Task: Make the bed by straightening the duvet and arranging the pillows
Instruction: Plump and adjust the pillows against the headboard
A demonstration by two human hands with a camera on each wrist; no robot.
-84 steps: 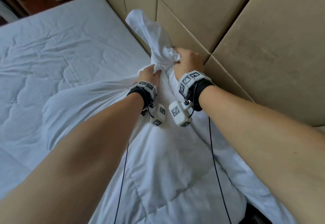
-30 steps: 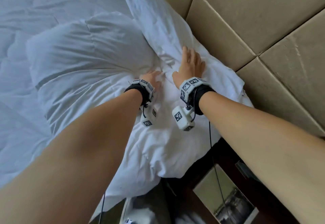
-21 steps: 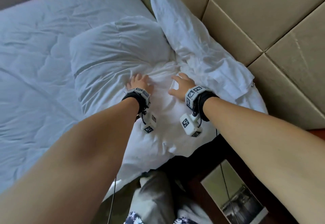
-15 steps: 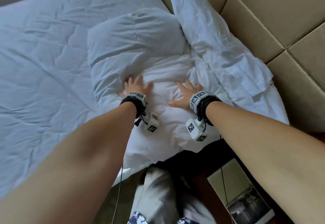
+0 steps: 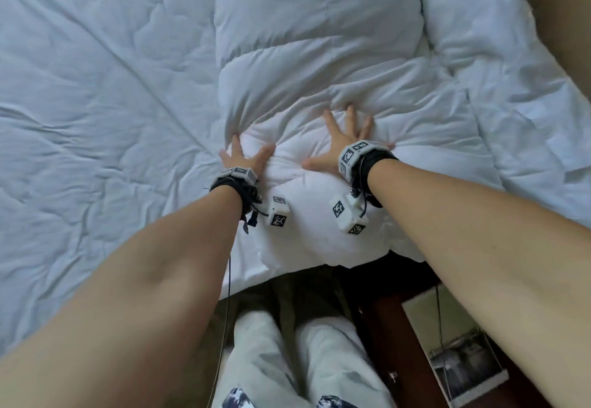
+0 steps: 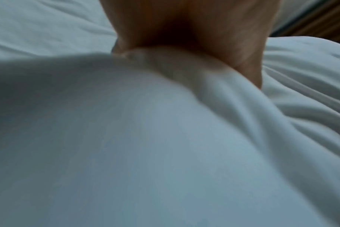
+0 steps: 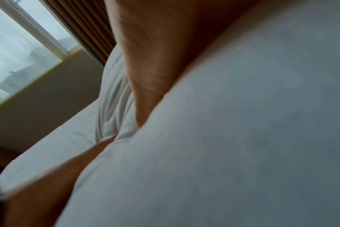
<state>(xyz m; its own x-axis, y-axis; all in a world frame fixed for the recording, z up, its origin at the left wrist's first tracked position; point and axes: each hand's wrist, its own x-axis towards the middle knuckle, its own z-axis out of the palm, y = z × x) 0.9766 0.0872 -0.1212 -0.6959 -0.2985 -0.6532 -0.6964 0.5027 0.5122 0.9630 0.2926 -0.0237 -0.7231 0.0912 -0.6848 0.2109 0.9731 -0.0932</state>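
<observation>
Left hand [image 5: 244,159]: lower centre of the head view, palm down, fingers spread and straight, pressing flat on the near pillow's left edge; holds nothing. In the left wrist view the palm [image 6: 186,27] sits at the top of the frame against white cloth.
Right hand [image 5: 339,142]: just right of the left one and apart from it, palm down, fingers splayed, pressing into the same pillow so the cloth dimples round the fingertips; holds nothing. In the right wrist view the palm [image 7: 155,46] lies along the cloth.
Near pillow [image 5: 319,215]: white, centre of the head view, at the bed's near edge, under both hands; creased where it is pressed.
Far pillow [image 5: 316,7]: white, top centre of the frame, touching the near pillow's far side.
Duvet [image 5: 96,103]: white, quilted, wrinkled, filling the left half of the frame; the pillows lie beside or partly over its right edge, which of the two cannot be told.
Loose sheet [image 5: 499,71]: white, crumpled, right of the pillows, upper right of the frame.
Headboard [image 5: 563,23]: tan, padded, far upper right corner.
Wrist bands [image 5: 358,155]: black straps with white marker blocks, one on each wrist.
Legs [image 5: 307,363]: pale trousers, bottom centre, close against the bed edge.
Window [image 7: 16,50]: upper left of the right wrist view, brown curtain beside it.
</observation>
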